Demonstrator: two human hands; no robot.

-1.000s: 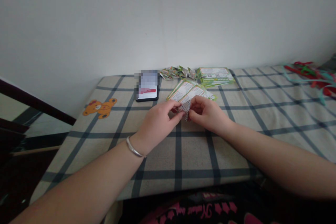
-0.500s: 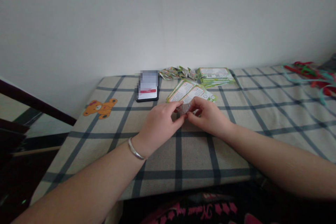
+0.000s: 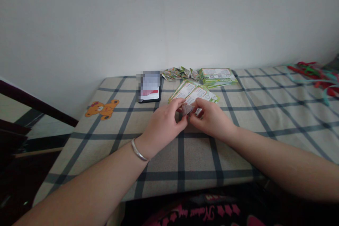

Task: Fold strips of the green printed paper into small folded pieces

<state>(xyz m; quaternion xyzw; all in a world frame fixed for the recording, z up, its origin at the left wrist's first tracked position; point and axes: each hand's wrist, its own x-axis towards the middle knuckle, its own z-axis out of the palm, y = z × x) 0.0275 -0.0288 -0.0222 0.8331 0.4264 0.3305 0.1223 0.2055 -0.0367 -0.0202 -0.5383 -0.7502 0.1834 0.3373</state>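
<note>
Between my hands is a small folded piece of printed paper (image 3: 187, 109), pale with dense fine print. My left hand (image 3: 166, 118) pinches its left side between thumb and fingers, and a silver bangle circles that wrist. On the other side, my right hand (image 3: 211, 116) grips the paper with its thumb and bent index finger. Just beyond the fingers, green-and-white printed cards (image 3: 190, 91) lie fanned and overlapping on the checked cloth. The fingers partly hide the paper and the nearest card edges.
A phone (image 3: 150, 90) lies left of the cards, its screen lit and partly blurred. Several folded paper pieces (image 3: 181, 73) sit along the wall, beside a stack of green-edged cards (image 3: 217, 75). Red and turquoise ribbons (image 3: 315, 76) lie far right. The checked tablecloth (image 3: 159, 180) bears a bear picture (image 3: 102, 108).
The folded paper has turned slightly between my fingers, showing a more pointed shape. Both hands stay in nearly the same place. On the phone screen, the red bar looks different.
</note>
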